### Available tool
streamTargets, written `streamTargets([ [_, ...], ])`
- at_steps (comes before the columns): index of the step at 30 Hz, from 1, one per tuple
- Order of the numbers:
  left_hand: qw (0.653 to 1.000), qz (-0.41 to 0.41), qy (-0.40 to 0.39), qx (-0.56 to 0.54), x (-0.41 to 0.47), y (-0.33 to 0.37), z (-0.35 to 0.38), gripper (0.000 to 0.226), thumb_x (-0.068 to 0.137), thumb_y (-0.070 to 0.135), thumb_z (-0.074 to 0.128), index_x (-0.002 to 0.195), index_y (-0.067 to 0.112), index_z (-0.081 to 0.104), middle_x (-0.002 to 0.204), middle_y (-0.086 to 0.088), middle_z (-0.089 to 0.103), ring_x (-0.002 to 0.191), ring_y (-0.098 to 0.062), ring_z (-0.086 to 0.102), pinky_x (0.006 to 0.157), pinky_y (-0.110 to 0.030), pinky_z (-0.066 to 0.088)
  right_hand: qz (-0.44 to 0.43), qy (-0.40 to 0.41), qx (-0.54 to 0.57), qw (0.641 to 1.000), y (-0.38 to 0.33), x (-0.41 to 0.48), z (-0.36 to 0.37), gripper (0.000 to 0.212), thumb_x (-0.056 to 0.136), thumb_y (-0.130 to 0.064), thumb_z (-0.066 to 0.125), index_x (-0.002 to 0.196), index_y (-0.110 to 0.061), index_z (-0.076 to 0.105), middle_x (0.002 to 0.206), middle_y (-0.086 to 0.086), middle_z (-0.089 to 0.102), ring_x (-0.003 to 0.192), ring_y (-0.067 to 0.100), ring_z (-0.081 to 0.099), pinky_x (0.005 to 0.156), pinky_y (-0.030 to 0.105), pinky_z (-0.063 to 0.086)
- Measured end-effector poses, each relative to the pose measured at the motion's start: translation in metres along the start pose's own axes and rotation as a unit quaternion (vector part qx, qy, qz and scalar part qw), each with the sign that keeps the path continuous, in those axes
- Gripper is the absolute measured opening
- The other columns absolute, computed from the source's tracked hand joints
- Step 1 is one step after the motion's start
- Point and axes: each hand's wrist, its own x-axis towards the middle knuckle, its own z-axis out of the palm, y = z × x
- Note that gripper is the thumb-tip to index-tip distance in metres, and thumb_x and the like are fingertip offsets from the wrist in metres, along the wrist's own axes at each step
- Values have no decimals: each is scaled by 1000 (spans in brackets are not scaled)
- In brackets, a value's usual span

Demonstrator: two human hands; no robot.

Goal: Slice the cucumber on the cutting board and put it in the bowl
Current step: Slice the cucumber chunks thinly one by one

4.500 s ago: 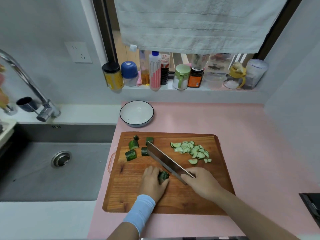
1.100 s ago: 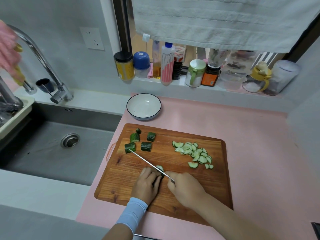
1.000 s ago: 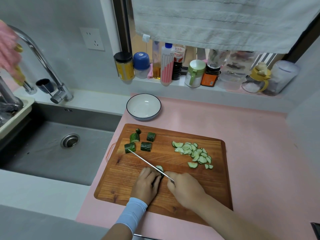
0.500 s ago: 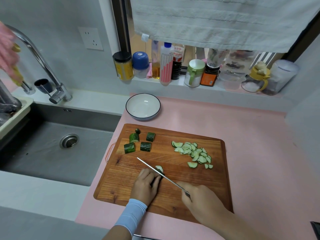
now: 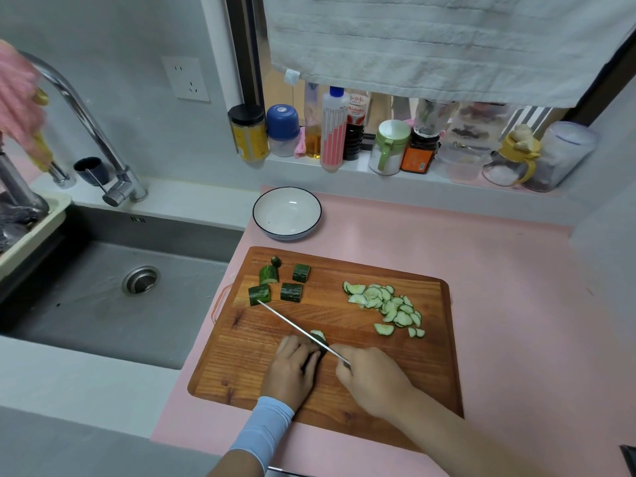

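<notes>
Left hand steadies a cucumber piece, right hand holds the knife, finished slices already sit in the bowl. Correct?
Not the slices: in the head view they lie piled on the cutting board, and the bowl holds nothing. The left hand does steady the cucumber piece while the right hand holds the knife.

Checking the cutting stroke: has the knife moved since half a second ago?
Yes. The knife slid forward; its tip now reaches the near-left cucumber chunk on the cutting board.
</notes>
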Motion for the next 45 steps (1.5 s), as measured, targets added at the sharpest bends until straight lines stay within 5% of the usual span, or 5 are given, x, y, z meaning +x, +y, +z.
streamTargets([
  [8, 1000, -10, 14, -8, 2, 1, -1, 13, 90, 20, 64, 91, 11, 72, 88, 1, 64, 85, -13, 57, 89, -11, 41, -19, 38, -13, 999, 0, -17, 5, 41, 101, -35, 38, 139, -41, 52, 79, -3, 69, 69, 16, 63, 70, 37, 53],
  [17, 999, -23, 19, -20, 1, 1, -1, 11, 90, 22, 65, 88, 13, 73, 85, 4, 62, 82, -10, 55, 85, -12, 41, -24, 32, -3, 999, 16, -46, -11, 34, 102, -32, 42, 130, -42, 58, 73, -8, 66, 68, 14, 62, 65, 27, 51],
  [28, 1000, -26, 13, -11, -1, -2, 2, 5, 82, 8, 75, 86, 10, 73, 86, 3, 64, 84, -11, 58, 88, -10, 40, -6, 0, 31, 999, 2, -17, -5, 19, 97, -26, 42, 101, -28, 61, 64, -8, 59, 60, 12, 55, 64, 35, 48],
  [40, 1000, -11, 20, -9, -2, 0, 1, 11, 91, 18, 62, 90, 11, 71, 88, 1, 62, 84, -14, 57, 89, -12, 40, -8, 23, -3, 1000, -7, -1, 5, 40, 99, -31, 42, 134, -36, 60, 95, 2, 75, 88, 24, 68, 78, 36, 53],
  [45, 999, -11, 36, -13, -2, 1, -1, 22, 94, 25, 58, 90, 9, 72, 88, -2, 65, 85, -15, 59, 87, -18, 46, -27, 39, -13, 999, -6, -22, 2, 41, 102, -33, 41, 140, -39, 54, 83, -1, 71, 74, 19, 65, 69, 34, 49],
])
